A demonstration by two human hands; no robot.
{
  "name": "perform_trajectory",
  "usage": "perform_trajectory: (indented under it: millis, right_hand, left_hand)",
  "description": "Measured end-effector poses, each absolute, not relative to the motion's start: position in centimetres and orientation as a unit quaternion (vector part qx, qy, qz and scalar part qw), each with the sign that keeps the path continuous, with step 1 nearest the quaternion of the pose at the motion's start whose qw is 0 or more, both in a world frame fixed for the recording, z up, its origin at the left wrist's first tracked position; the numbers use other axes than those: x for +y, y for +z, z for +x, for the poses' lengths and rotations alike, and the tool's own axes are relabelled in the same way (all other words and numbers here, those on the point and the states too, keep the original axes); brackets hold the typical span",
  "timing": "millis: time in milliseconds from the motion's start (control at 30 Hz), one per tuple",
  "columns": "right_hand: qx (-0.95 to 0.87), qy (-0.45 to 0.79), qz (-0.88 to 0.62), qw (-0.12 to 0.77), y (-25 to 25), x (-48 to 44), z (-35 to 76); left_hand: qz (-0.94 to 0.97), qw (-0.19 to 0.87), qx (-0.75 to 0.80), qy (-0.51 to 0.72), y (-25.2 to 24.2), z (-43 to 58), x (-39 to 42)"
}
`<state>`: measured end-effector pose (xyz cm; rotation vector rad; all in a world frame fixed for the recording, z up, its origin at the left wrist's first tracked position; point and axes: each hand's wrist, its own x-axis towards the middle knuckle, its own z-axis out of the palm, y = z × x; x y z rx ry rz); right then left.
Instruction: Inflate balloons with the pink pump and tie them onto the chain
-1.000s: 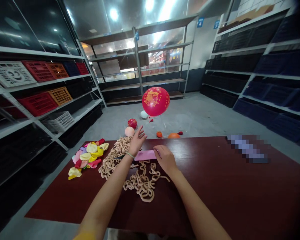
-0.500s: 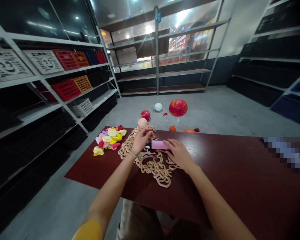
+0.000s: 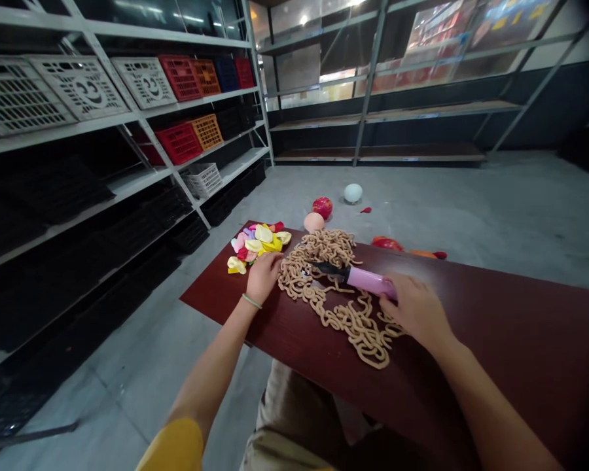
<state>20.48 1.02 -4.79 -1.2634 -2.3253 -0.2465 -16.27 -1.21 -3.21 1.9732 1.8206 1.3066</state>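
Observation:
My right hand [image 3: 415, 307] is closed around the end of a pink cylindrical tool [image 3: 370, 282] with a black tip [image 3: 328, 267]. The tip points left over a tangled heap of beige knotted cord [image 3: 331, 294]. My left hand [image 3: 264, 278] rests on the dark red tabletop [image 3: 495, 340] at the heap's left edge, with no object visible in it. Its fingers are curled downward. Just beyond that hand lies a pile of deflated balloons [image 3: 255, 245] in yellow, pink and red.
Several inflated balloons lie on the grey floor beyond the table, including a red one [image 3: 322, 207] and a white one [image 3: 353, 193]. Metal shelves holding plastic crates [image 3: 181, 78] line the left side, and bare shelving [image 3: 373, 124] stands behind.
The view has swung right. My right hand now holds the pink tool, angled over the heap, and my left hand has moved left to the heap's edge. The large red balloon has dropped lower.

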Motion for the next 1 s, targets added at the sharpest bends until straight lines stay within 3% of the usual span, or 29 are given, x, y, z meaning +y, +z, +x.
perform_trajectory:
  millis: [300,533,800,1000]
  right_hand:
    - [-0.858,-0.082,-0.461,0.209,-5.2,1.1,20.4]
    - [-0.859,-0.075,-0.456,0.221,-5.2,1.2,20.5]
    - [-0.856,-0.067,-0.460,0.227,-4.9,1.1,20.7]
    - [-0.848,-0.034,-0.468,0.246,-4.4,0.9,20.6]
  left_hand:
    - [0.682,-0.005,0.666,0.303,-5.0,-19.4,-0.1]
    - [0.642,0.030,0.651,0.405,-3.8,-18.9,-0.5]
    - [0.499,0.272,0.555,0.607,0.7,-14.0,0.4]
    - [0.434,0.475,0.414,0.644,2.7,-7.7,2.3]
